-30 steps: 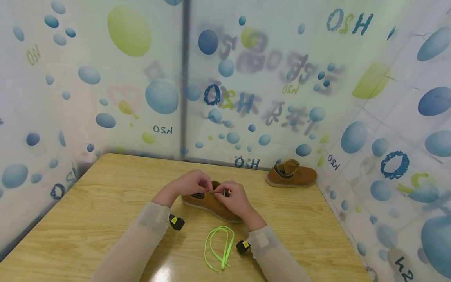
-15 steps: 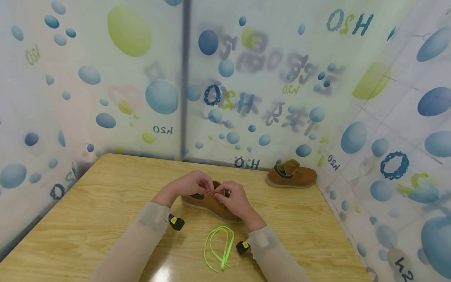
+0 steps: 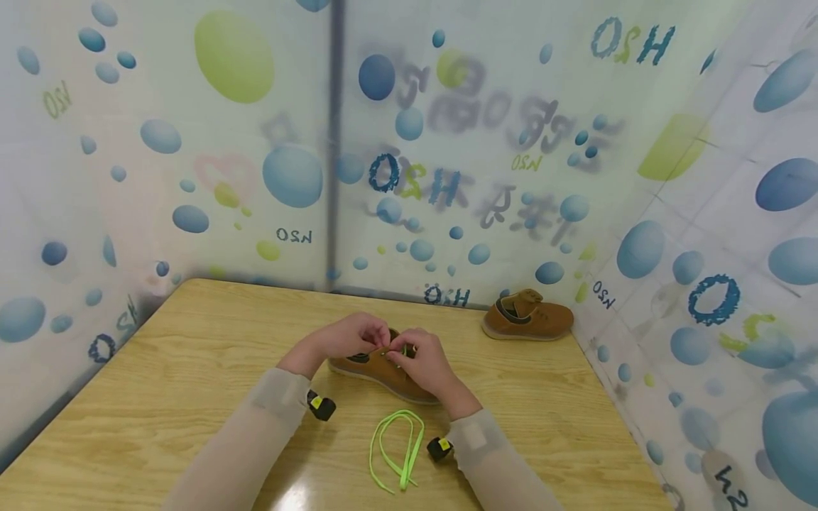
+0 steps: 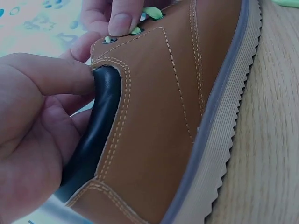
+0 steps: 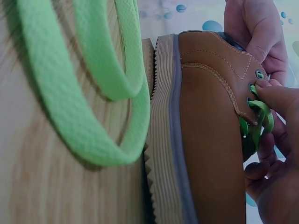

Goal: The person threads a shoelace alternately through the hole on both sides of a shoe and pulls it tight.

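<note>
A brown shoe [image 3: 377,373] with a dark padded collar [image 4: 103,109] sits in front of me, toe to the right. My left hand [image 3: 348,336] pinches the eyelet flap at the collar's front corner, fingers inside the opening. My right hand [image 3: 423,360] pinches the same flap, its thumb beside the upper eyelets and other fingers behind. A flat green shoelace [image 5: 265,114] runs through the lower eyelets, and a bit of green shows in the top eyelet [image 4: 110,40]. I cannot tell whether the right fingers also hold lace behind the flap.
A loop of green lace [image 3: 410,461] lies on the wooden table [image 3: 166,383], nearer to me than the shoe. Another brown shoe [image 3: 540,321] stands at the back right. Patterned curtains [image 3: 255,128] hang behind the table and along its sides.
My left hand has shifted slightly right and down, closer to the right thumb, along the flap. The right hand, the shoe and the lace on the table stay nearly where they were.
</note>
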Demonstrator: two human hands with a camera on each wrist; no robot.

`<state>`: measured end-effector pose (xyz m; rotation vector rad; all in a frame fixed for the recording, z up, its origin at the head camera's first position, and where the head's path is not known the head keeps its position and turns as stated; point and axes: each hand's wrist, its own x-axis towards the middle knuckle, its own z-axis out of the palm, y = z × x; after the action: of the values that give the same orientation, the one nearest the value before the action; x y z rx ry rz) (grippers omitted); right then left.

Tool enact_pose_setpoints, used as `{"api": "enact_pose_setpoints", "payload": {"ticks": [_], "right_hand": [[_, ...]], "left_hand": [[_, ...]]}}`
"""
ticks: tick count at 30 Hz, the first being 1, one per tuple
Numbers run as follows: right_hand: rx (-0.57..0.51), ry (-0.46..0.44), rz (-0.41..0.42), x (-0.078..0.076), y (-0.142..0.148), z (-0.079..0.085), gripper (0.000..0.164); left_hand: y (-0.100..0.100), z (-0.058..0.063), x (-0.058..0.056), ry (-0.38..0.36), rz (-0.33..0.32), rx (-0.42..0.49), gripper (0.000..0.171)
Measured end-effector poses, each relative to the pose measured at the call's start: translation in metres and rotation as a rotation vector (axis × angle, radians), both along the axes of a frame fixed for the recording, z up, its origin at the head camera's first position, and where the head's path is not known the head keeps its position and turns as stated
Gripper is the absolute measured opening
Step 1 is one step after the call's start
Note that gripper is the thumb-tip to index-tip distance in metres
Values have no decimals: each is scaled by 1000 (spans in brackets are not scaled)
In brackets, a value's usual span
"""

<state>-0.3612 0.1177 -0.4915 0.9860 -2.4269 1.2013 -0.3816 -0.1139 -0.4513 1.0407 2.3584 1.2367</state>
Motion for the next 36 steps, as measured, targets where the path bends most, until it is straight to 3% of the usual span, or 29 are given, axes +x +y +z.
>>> {"api": "enact_pose_setpoints", "payload": {"ticks": [4, 14, 20, 26, 31, 36], "right_hand": [[1, 6, -2, 0, 0, 0, 7], [-16, 60, -4, 0, -1, -1, 4], [19, 201, -14, 2, 0, -1, 5], [70, 369, -63, 9, -5, 1, 11], [148, 420, -84, 11, -8, 2, 11], [242, 409, -105, 10, -8, 6, 11]], "left_hand": [[0, 0, 0, 3, 3, 20, 23], [-8, 3, 1, -110, 15, 50, 20], [-3, 3, 1, -62, 74, 24, 18], [-1, 1, 2, -68, 112, 30, 17], [0, -2, 0, -60, 129, 59, 17], [1, -2, -1, -3, 152, 57, 17]]}}
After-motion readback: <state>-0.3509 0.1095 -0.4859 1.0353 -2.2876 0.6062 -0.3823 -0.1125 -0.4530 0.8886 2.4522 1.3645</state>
